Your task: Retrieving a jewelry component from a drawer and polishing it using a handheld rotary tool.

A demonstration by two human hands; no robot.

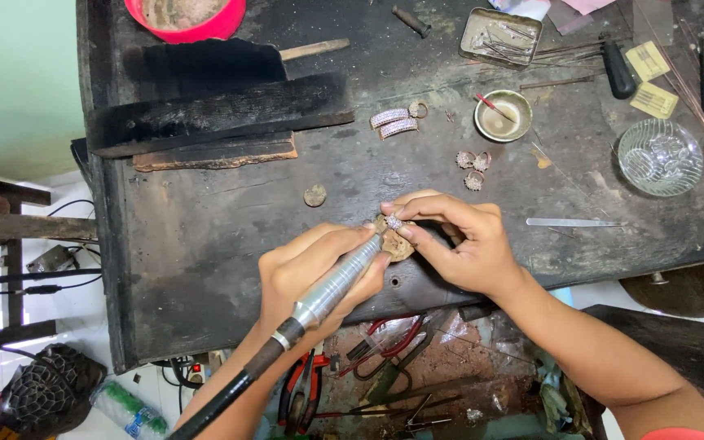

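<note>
left hand: wrapped shut around a metal rotary handpiece, pen-style, tip aimed at the work near the middle of the frame

right hand: fingers pinched closed on a small stone-set ring that seems to sit on a brownish lump holder, right at the front edge of the desk

how it'll handle: ring looks tiny and light, stiff metal but fiddly, and I'd guess the little stones are easy to chip or knock loose, so grabbing the holder underneath makes more sense than the setting. Handpiece is smooth metal, probably a bit slippery, best held low near the nose

around it: two sparkly curved band pieces upper centre, three small ring bits just right of that, brass bowl above them, glass dish far right, tweezers lying flat right of the hands, pink bowl top left, red-handled pliers down in the tray below

hard to see: the bur tip is buried behind the fingers, can't tell if it's touching the ring. The handpiece's flexible shaft runs out of frame bottom left, and the tray clutter is mostly a blur
</note>
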